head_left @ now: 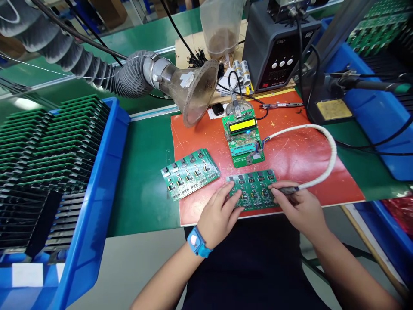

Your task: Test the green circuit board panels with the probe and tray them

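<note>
On the red mat (290,146), a probe (288,190) at a circuit board (254,191)

At the near edge of the counter (145,172), the circuit board lies flat on the mat, small digit displays along its far side. The left hand (219,211) covers its left end, fingers spread and touching it; whether that grip clasps the edge or only presses down, I cannot tell. A blue watch (198,242) circles the wrist. The right hand (300,211) has its grip closed around the probe, pinched between thumb and fingers by the board's right end; the tip is too small to judge for contact. A white-sleeved cable (332,150) loops from the probe to a display board (239,161) just beyond, its screen (242,125) yellow. To the left, a stack of boards (190,174) overlaps the mat's edge. A duct funnel (201,92) hangs behind it, and a blue bin (100,193) at far left holds rows of boards.
</note>
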`<state>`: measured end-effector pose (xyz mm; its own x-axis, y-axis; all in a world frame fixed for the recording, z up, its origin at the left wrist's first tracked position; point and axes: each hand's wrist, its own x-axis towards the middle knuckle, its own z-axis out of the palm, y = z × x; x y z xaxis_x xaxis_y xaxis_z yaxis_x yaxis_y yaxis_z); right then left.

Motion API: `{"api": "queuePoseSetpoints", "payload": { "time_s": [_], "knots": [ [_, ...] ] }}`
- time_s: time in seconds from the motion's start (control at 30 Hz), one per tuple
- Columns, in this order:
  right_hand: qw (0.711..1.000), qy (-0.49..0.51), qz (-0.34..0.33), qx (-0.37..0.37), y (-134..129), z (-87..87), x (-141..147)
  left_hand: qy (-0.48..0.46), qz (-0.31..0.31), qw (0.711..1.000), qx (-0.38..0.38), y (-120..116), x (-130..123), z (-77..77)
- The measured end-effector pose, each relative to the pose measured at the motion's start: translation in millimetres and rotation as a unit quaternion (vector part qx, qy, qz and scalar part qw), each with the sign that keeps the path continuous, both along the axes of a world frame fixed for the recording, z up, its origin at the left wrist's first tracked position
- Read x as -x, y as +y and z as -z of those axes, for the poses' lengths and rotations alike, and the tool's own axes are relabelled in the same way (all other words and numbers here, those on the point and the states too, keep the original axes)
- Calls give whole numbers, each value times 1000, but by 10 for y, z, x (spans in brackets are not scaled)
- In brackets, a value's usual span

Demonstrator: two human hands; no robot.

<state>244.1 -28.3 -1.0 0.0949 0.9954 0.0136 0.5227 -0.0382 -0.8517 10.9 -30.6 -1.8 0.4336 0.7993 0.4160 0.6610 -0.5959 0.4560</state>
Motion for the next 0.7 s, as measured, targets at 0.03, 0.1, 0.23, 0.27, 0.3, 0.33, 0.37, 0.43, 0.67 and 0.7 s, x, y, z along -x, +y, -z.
{"api": "queuePoseSetpoints", "payload": {
  "time_s": [0.03,0.1,0.23,0.27,0.3,0.33,0.37,0.43,0.67,0.7],
  "knots": [
    [1000,7,0,5,0,-2,-8,1,-3,1000,-1,-14,38,1],
    [1000,22,1,16,2,-15,-23,-2,-8,1000,2,-30,100,18],
    [999,31,3,16,3,-84,-24,-21,-12,1000,8,-29,130,66],
    [999,32,6,11,-1,-102,-12,-23,-13,1000,7,-26,125,72],
    [999,35,8,5,-8,-116,5,-24,-14,1000,5,-23,118,74],
    [999,42,10,0,-15,-123,27,-24,-15,1000,4,-22,113,74],
    [999,51,8,-3,-24,-123,53,-24,-15,1000,2,-20,108,71],
    [998,66,-9,-5,-36,-102,109,-24,-15,1000,2,-20,105,65],
    [999,14,-32,-20,-20,-31,206,-27,-13,999,16,-25,111,68],
    [999,12,-33,-23,-19,-36,206,-28,-12,999,17,-25,110,68]
  ]
}}
